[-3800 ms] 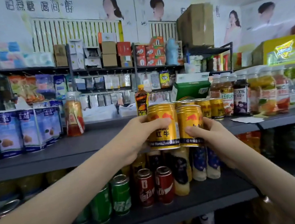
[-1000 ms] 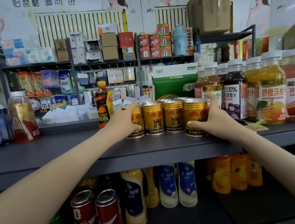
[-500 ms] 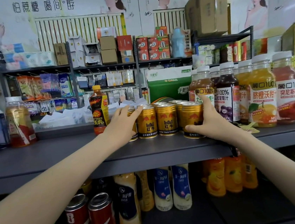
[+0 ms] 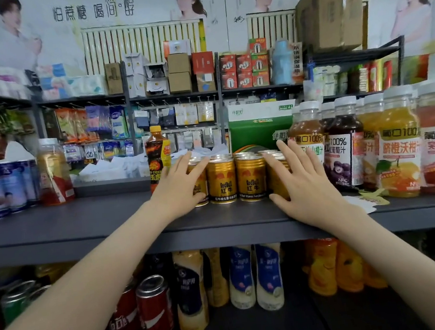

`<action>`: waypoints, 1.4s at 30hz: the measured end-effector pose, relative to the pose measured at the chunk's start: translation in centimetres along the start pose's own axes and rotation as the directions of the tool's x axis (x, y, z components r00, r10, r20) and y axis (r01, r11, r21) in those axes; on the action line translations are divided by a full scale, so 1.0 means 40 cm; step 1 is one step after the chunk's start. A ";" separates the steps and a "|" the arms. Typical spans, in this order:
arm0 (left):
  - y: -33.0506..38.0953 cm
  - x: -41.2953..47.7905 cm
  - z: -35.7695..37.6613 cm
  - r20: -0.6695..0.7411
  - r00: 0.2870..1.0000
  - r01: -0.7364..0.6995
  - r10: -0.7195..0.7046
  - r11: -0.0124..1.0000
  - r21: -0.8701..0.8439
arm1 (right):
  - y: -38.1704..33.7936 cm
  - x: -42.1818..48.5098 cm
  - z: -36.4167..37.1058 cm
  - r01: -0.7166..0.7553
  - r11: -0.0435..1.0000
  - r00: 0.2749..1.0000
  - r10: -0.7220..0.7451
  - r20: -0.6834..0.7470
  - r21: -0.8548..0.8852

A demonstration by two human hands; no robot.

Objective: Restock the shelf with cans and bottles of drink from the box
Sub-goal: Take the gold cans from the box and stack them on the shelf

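Upper shelf (image 4: 76,221), middle stretch. The gold cans (image 4: 222,182) stand upright in a tight block set back a little from the near edge (how many rows run behind the front one I cannot count).

Left hand (image 4: 177,189): fingers straight and slightly fanned, laid flat against the leftmost front can, thumb low by its base. It grips nothing.

Right hand (image 4: 304,184): fingers straight and spread wide against the rightmost front can, thumb low toward the shelf. It grips nothing either.

Neighbours: a dark bottle (image 4: 158,158) with a yellow cap stands just beside the block on the left, partly behind my left fingers. Juice bottles (image 4: 344,147) stand close on the right. A green carton (image 4: 260,130) sits behind the block. A paper tag (image 4: 364,201) lies on the shelf near my right wrist. The box is out of view.

My reading: these cans are placed, and this is only squaring up.

Risks, as I judge them:
- squeezing from both sides with open palms could pop a middle can toward the near edge, since nothing holds it
- a shove leftward would tip the tall, narrow dark bottle
- drawing the right hand back carelessly could clip a juice bottle or drag the tag off
- pushing too far could jam the back row against the carton
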State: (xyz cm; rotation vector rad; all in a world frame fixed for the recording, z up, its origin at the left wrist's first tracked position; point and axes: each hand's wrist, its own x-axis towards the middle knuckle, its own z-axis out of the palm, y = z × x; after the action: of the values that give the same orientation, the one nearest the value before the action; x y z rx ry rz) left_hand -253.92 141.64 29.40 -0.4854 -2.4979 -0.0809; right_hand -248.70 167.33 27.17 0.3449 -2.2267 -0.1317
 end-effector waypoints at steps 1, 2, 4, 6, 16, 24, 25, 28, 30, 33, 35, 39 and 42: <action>0.000 -0.007 -0.009 -0.030 0.998 0.045 -0.049 0.994 -0.104 | -0.015 0.002 -0.009 0.006 1.000 1.000 -0.006 -0.029 0.012; -0.002 -0.015 -0.018 -0.062 0.994 0.080 -0.095 0.975 -0.208 | -0.036 0.005 -0.018 0.015 0.999 0.998 -0.013 -0.067 0.039; -0.013 -0.041 -0.036 -0.109 0.983 0.106 -0.145 0.946 -0.305 | -0.095 0.009 -0.039 0.044 0.994 0.988 -0.028 -0.150 0.104; -0.035 -0.088 -0.048 -0.160 0.975 0.103 -0.157 0.948 -0.303 | -0.175 0.008 -0.053 0.090 0.979 0.977 -0.051 -0.208 0.181; -0.349 -0.683 -0.100 -0.345 0.921 0.138 -0.182 0.979 -0.150 | -0.858 -0.044 -0.037 0.413 0.733 0.902 -0.247 -0.354 0.540; -0.711 -1.382 -0.135 -0.021 0.794 0.608 -0.608 0.794 -0.012 | -1.552 -0.191 0.001 0.374 0.451 0.864 -0.487 -0.127 0.811; -0.742 -1.456 -0.140 0.018 0.760 0.650 -0.650 0.760 0.012 | -1.619 -0.214 0.004 0.364 0.424 0.851 -0.513 -0.111 0.829; -0.826 -1.636 -0.151 0.104 0.634 0.764 -0.766 0.642 0.067 | -1.794 -0.271 0.029 0.348 0.370 0.817 -0.570 -0.085 0.861; -0.883 -1.727 -0.153 0.133 0.533 0.834 -0.835 0.545 0.079 | -1.901 -0.297 0.063 0.348 0.358 0.774 -0.632 -0.050 0.867; -0.968 -1.840 -0.136 0.160 0.391 0.907 -0.907 0.408 0.100 | -2.047 -0.322 0.130 0.307 0.339 0.692 -0.721 0.035 0.889; -1.024 -1.909 -0.110 0.186 0.298 0.938 -0.936 0.324 0.125 | -2.144 -0.339 0.183 0.275 0.332 0.662 -0.746 0.073 0.902; -1.154 -2.047 -0.029 0.261 0.135 0.963 -0.956 0.189 0.193 | -2.356 -0.378 0.308 0.246 0.344 0.577 -0.803 0.148 0.906; -1.291 -2.137 0.041 0.305 0.035 0.974 -0.952 0.101 0.203 | -2.540 -0.397 0.423 0.204 0.352 0.483 -0.848 0.219 0.914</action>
State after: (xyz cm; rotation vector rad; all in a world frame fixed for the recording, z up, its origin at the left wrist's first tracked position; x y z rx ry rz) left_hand -208.31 66.10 -17.38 1.5046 -2.6479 -0.6645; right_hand -231.97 74.37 -16.91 1.9662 -2.6216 0.5146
